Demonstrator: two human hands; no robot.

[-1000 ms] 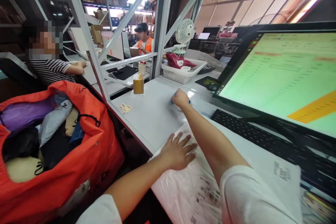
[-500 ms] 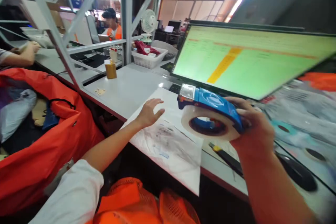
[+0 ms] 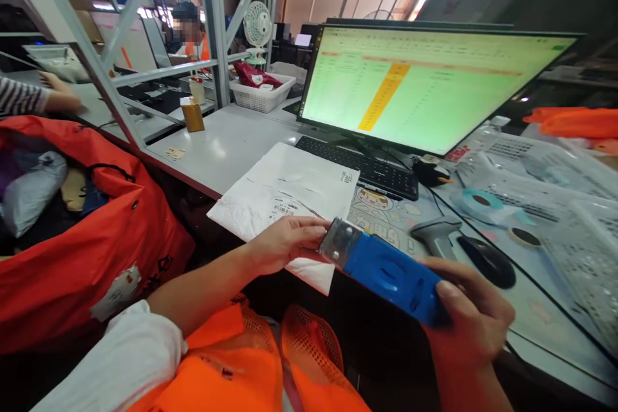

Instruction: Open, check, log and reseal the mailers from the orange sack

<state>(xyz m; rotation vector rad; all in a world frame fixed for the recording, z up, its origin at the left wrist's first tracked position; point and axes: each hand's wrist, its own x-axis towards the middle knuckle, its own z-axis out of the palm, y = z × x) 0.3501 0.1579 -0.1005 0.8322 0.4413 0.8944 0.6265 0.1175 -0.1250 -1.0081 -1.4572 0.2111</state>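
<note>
A blue tape dispenser (image 3: pixel 386 273) with a metal front end is held in my right hand (image 3: pixel 476 309), its fingers wrapped around the rear end. Its broad blue top faces me, and the tape roll beneath is hidden. At the metal front, my left hand (image 3: pixel 284 246) has its fingertips pinched together against the edge. Whether they grip the tape's free end cannot be made out. Behind the hands a white mailing bag (image 3: pixel 309 174) with printed marks lies flat on the table, its near corner hanging over the edge.
A monitor (image 3: pixel 410 90) stands behind a black keyboard (image 3: pixel 362 164). To the right are a scanner (image 3: pixel 439 232), a mouse (image 3: pixel 486 261) and tape rolls. An open red bag (image 3: pixel 145 232) stands at left. A white basket (image 3: pixel 263 95) and a fan (image 3: pixel 257 24) are farther back; other people sit beyond.
My right hand has lowered the dispenser and turned its top toward me. My left hand has moved from over the mailing bag to the metal front. The cutter seen earlier no longer shows.
</note>
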